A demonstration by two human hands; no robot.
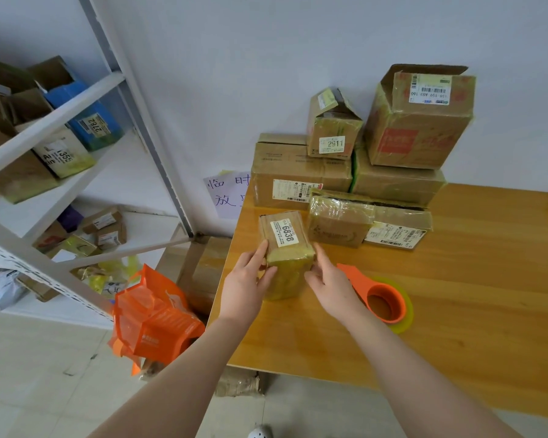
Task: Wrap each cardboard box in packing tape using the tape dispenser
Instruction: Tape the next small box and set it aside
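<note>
My left hand (250, 279) and right hand (328, 289) each keep a grip on the small box (285, 245), long axis pointing away. The tape dispenser (383, 298) lies on the bench (456, 279) just beside my right hand.

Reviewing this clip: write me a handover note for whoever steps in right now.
Hands: left hand and right hand both grip the small box labelled 6838, over the left part of the table.
The tape dispenser lies untouched on the table, right of the right hand.
Done: the small box already shows yellowish tape; how complete, cannot tell.
Left: take the dispenser, finish this box, then check the boxes stacked by the wall.
</note>
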